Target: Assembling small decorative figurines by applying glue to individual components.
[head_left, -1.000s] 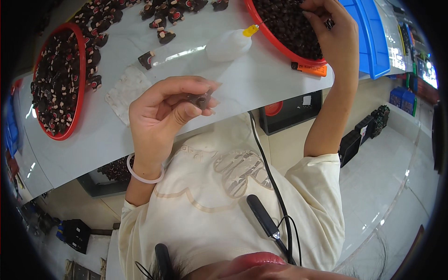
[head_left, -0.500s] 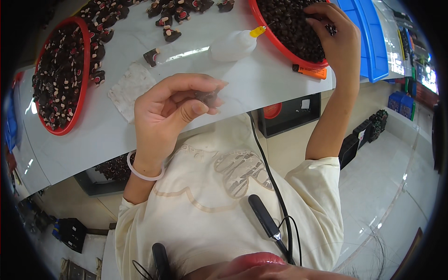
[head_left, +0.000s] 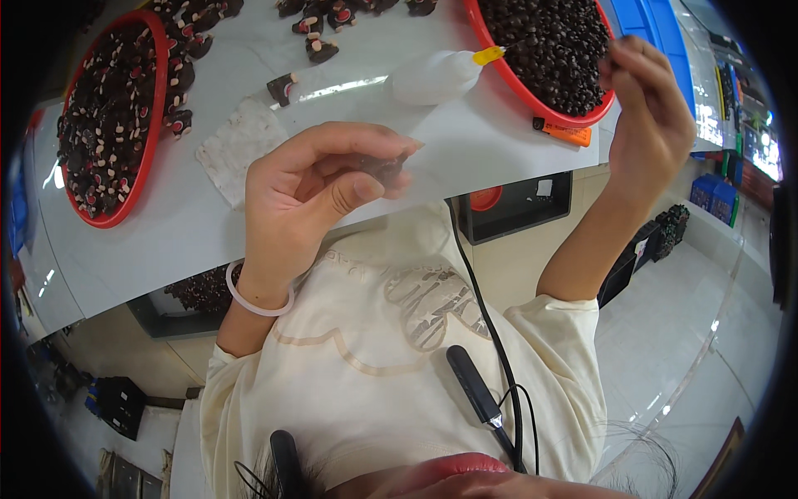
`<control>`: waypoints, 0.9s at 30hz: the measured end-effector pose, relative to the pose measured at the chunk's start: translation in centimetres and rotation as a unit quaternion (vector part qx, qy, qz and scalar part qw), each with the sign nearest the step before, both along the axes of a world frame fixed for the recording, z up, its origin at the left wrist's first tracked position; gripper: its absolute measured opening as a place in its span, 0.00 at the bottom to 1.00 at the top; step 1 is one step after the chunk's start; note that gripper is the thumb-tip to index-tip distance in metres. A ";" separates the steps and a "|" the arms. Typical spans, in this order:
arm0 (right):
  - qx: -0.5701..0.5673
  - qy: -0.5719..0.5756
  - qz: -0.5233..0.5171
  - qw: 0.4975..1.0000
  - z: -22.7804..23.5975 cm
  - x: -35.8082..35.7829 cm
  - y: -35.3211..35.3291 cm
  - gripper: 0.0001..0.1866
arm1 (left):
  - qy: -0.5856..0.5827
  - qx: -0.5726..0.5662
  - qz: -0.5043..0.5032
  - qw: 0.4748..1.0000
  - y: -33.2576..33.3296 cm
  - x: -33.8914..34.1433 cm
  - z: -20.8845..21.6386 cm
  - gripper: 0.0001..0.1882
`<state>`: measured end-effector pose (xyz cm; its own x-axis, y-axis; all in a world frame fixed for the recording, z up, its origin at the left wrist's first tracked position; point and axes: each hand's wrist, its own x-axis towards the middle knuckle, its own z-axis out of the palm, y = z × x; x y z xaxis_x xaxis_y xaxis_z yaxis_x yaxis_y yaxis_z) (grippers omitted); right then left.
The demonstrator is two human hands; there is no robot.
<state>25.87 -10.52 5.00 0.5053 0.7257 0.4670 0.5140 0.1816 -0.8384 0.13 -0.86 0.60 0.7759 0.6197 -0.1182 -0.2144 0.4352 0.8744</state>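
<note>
My left hand is closed above the table's near edge, a small dark brown piece pinched between thumb and fingers. Its outline is blurred and partly covered by the fingers. At the right rim of a red basin my right hand is raised with its fingers drawn together. Whatever they may hold is too small and smeared to make out. Many small dark brown pieces fill that basin. Between the hands, a white squeeze bottle with a yellow tip lies on its side, the tip pointing at the basin.
A second red basin at the left holds dark pieces with pink and red parts; similar pieces lie loose on the table. A crumpled whitish sheet, an orange object and a blue tray are nearby. A black cable hangs down my front.
My right hand has come out of the right basin, moving right and toward me to its rim. The left hand stays nearly in place, still holding the dark piece.
</note>
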 end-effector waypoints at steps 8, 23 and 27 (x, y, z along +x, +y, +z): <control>0.040 -0.008 0.223 0.974 -2.1 -9.0 1.6 0.11 | -0.010 -0.028 -0.024 0.999 0.7 -0.3 -0.5 0.19; -0.014 -0.267 0.167 0.949 -1.0 -10.3 1.4 0.16 | -0.041 0.299 0.059 0.952 -0.6 -0.5 -0.9 0.14; -0.016 -0.278 0.160 0.947 -1.3 -9.7 0.8 0.17 | -0.029 0.330 0.059 0.942 -1.0 -0.6 -0.3 0.13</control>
